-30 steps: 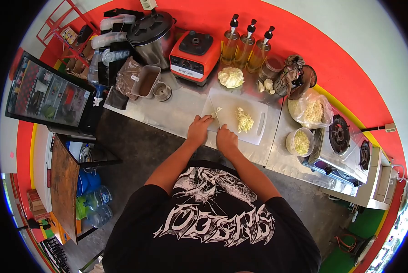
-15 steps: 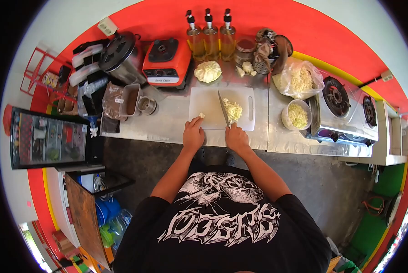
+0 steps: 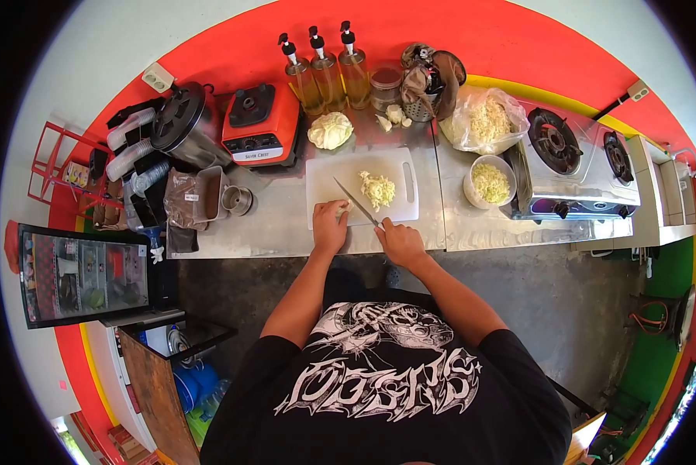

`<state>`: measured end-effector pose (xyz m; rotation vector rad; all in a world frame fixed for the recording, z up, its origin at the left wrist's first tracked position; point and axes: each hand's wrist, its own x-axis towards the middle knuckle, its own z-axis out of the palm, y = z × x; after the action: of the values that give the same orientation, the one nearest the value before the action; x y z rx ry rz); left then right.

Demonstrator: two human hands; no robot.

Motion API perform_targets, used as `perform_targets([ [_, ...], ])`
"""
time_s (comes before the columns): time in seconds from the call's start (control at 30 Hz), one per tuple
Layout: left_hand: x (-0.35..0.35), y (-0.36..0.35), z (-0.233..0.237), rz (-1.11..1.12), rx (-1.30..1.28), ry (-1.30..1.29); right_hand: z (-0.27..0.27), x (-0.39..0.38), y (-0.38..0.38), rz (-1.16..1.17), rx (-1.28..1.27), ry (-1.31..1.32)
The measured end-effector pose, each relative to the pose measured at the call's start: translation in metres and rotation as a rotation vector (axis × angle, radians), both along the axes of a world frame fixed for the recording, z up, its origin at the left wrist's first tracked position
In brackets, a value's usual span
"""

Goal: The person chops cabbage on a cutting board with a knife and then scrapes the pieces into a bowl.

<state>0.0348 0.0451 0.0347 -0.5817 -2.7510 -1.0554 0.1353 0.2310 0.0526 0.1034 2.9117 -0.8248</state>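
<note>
Knife [image 3: 357, 202] sat in my right hand [image 3: 400, 242], the fingers wrapped round its handle, the blade pointing between ten and eleven o'clock over the cutting board [image 3: 321, 183]. My left hand [image 3: 331, 226] had curled fingers at the board's seven o'clock; I couldn't tell whether they pinched anything. From the right hand, chopped cabbage [image 3: 377, 191] lay on the board at eleven o'clock.

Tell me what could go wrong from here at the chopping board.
The knife in the right hand is angled close to the left hand, so a slip might cut it. The loose chopped pile is just beside the blade; a careless sweep could scatter it off the board.
</note>
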Motion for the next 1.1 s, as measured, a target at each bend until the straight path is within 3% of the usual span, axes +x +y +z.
perform_targets([
  [0.27, 0.000, -0.003, -0.004, -0.032, 0.017, 0.008, -0.007, -0.008, -0.020, 0.051, 0.277, -0.045],
  [0.47, -0.004, -0.009, 0.000, -0.038, -0.041, -0.078, 0.005, -0.044, -0.028, 0.058, 0.227, 0.009],
  [0.8, -0.009, -0.011, 0.008, -0.019, -0.019, -0.201, -0.010, -0.023, -0.044, 0.011, 0.247, -0.112],
  [1.1, -0.009, -0.016, 0.002, 0.010, -0.008, -0.211, -0.001, -0.033, -0.046, 0.066, 0.293, -0.002],
])
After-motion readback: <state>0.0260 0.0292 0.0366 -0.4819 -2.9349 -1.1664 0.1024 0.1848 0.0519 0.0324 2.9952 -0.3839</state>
